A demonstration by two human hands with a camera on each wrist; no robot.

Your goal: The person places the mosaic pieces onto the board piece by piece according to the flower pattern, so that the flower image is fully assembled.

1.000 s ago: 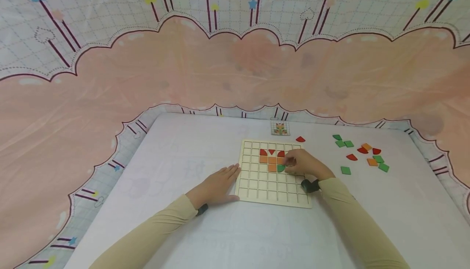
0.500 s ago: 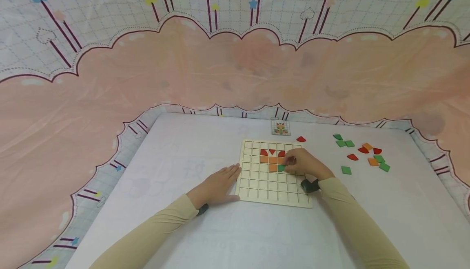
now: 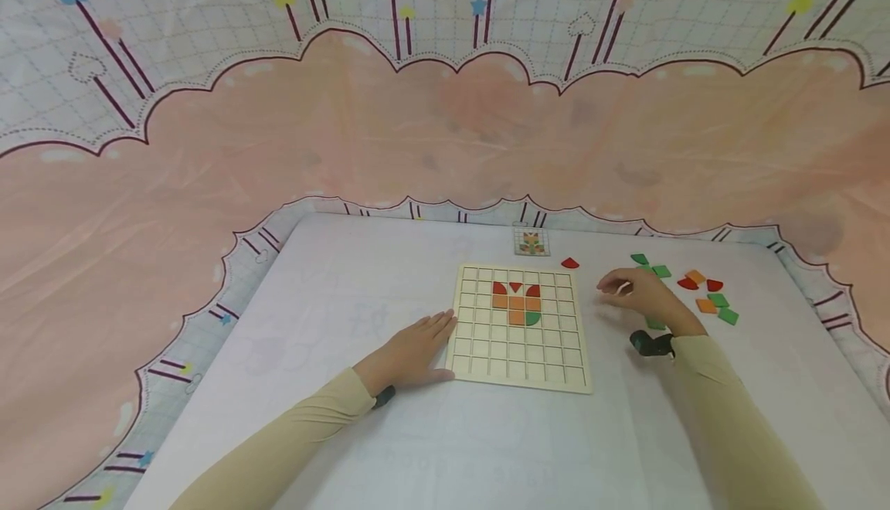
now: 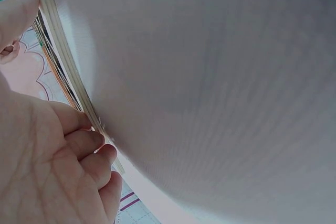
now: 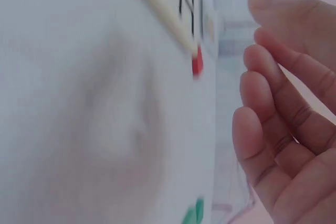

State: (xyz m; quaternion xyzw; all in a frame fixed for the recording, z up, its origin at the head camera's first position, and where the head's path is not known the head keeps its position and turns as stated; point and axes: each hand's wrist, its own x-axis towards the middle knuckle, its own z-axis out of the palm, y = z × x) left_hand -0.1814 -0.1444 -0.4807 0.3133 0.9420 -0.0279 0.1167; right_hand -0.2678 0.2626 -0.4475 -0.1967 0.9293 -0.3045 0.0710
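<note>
A pale wooden grid board [image 3: 518, 355] lies on the white table, carrying a small pattern of red, orange and green tiles [image 3: 516, 302] in its upper rows. My left hand [image 3: 415, 348] rests flat on the table with fingertips against the board's left edge [image 4: 68, 66]. My right hand [image 3: 629, 291] hovers to the right of the board with relaxed fingers [image 5: 273, 124] that hold nothing, close to the loose green, red and orange tiles [image 3: 702, 294]. A single red tile [image 3: 569, 263] lies off the board's top right corner [image 5: 197, 62].
A small pattern card [image 3: 531, 243] lies behind the board. A pink and white patterned cloth [image 3: 417, 124] hangs behind and around the table. The table's front half [image 3: 445, 440] is plain white.
My right hand left the tiles on the board and swung right towards the loose tiles. A green tile now lies uncovered in the pattern. The left hand stayed put.
</note>
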